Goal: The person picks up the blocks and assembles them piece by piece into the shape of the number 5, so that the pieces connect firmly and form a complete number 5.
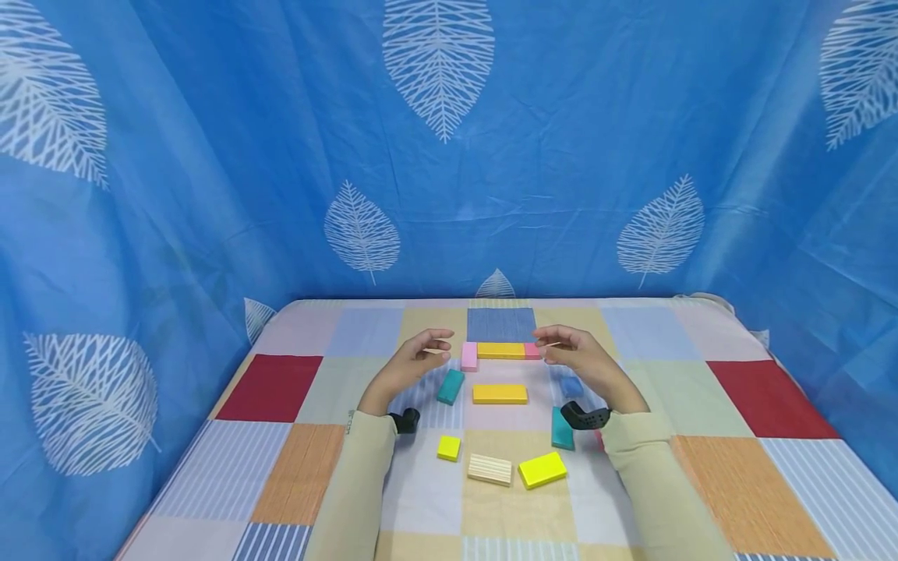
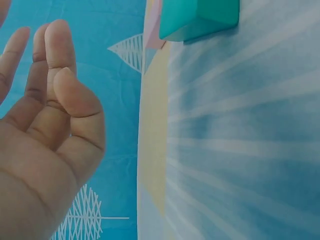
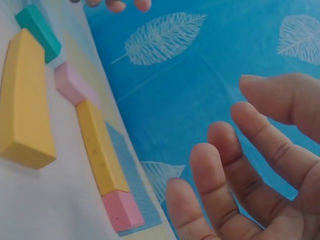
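While both hands hover over the patchwork cloth (image 1: 270, 387), a row of three blocks lies between them. The left hand (image 1: 405, 366) is loosely open, fingers a bit bent, with hold of nothing. The right hand (image 1: 585, 360) is much the same — fingers curved, nothing in them. In the row, a pale pink block (image 1: 469, 356) is near the left fingertips, then comes an orange block (image 1: 501, 351), then a dark pink block (image 1: 531, 351) near the right fingertips. Another orange block (image 1: 500, 394) lies closer to the person. A teal block (image 1: 450, 386) sits near the left hand, and a blue block (image 1: 571, 386) near the right.

Some tiny writing (image 1: 350, 421) by the left sleeve is too small for me to read. I count two pink blocks, two orange, two teal, one blue, one stripy block (image 1: 489, 469), one small yellow block (image 1: 449, 448) and one bigger yellow block (image 1: 542, 471). Something red (image 1: 599, 440) pokes out by the right sleeve — I can't tell what.
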The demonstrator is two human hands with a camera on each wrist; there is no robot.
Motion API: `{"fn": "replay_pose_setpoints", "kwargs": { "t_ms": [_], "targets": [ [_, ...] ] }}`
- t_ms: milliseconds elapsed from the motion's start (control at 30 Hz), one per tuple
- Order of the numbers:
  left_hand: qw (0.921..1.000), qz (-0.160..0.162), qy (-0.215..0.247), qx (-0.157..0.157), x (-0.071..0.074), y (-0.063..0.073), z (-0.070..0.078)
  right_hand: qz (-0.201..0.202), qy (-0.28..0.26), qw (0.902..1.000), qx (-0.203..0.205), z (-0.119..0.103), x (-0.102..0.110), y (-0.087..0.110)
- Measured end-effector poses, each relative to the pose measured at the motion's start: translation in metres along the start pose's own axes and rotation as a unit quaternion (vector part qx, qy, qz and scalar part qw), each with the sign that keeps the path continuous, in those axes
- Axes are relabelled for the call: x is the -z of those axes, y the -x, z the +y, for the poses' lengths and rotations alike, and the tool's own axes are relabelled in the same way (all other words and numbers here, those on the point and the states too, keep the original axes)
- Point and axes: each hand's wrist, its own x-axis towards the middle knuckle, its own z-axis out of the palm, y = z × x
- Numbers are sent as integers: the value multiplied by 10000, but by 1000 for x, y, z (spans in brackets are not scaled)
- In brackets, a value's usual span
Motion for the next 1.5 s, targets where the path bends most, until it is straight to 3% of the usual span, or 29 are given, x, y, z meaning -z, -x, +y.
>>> {"fn": "replay_pose_setpoints", "kwargs": {
  "t_ms": [333, 633, 767, 933, 1233, 1500],
  "targets": [
    [9995, -96, -209, 195, -1, 3, -2, 190, 259, 9989, 335, -5, -5, 7],
    [9953, -108, -493, 824, 2, 6, -6, 585, 501, 9951, 613, -4, -6, 5],
    [9945, -125, -566, 877, 3, 6, -8, 671, 491, 9942, 679, -2, -6, 4],
    [9931, -193, -665, 949, 2, 6, -12, 606, 286, 9958, 624, 3, -9, 1],
    [9858, -319, -1030, 1290, -1, 5, -18, 309, 447, 9983, 204, 15, -13, -2],
    [9808, -425, -1195, 1484, -3, 7, -18, -51, 599, 9979, 233, 22, -14, -1]
  ]
}}
